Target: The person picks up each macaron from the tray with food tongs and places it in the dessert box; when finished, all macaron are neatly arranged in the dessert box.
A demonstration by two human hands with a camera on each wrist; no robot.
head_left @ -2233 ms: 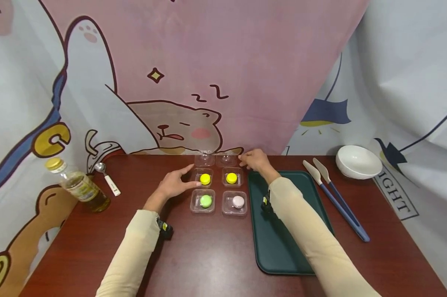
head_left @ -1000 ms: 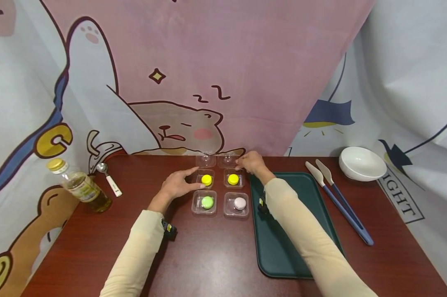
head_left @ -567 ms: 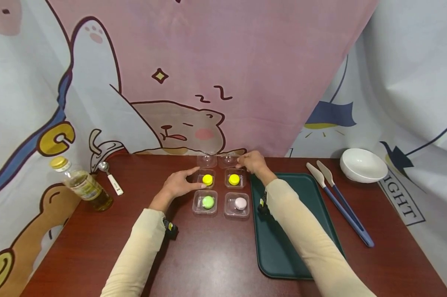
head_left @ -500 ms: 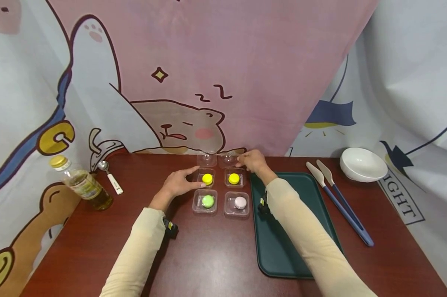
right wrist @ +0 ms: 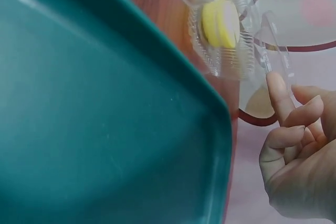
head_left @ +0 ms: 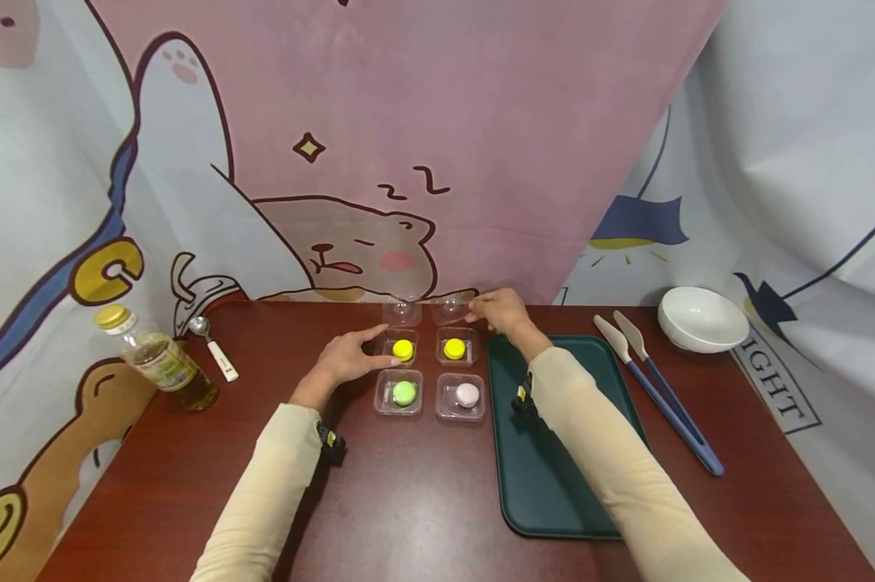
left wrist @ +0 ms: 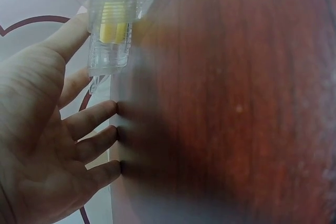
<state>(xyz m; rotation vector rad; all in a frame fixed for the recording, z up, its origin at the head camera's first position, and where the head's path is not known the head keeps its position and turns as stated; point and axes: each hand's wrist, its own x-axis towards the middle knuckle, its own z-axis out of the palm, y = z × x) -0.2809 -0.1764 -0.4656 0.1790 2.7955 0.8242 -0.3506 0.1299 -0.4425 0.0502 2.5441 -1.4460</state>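
My right hand (head_left: 501,311) pinches the edge of a clear lid (head_left: 449,309) between thumb and index finger. The lid stands up behind a clear plastic box (head_left: 470,360) with a yellow macaron (head_left: 454,348) inside. In the right wrist view the other fingers are curled in beside the lid edge. My left hand (head_left: 344,358) has its thumb and index finger spread at the left side of another box with a yellow macaron (head_left: 403,350). Its remaining fingertips reach down to the tabletop in the left wrist view. That box's lid (head_left: 402,312) also stands raised behind it.
In front sit two boxes, with a green macaron (head_left: 404,394) and a pale pink macaron (head_left: 467,395). A dark green tray (head_left: 546,509) lies under my right forearm. Beyond it are blue-handled tongs (head_left: 670,404) and a white bowl (head_left: 702,320). An oil bottle (head_left: 168,368) and scoop (head_left: 219,356) are at left.
My right hand first moved in onto the right box's lid edge, then rose slightly and back to the right. The lid now tilts with its right side higher. My left hand keeps its place.
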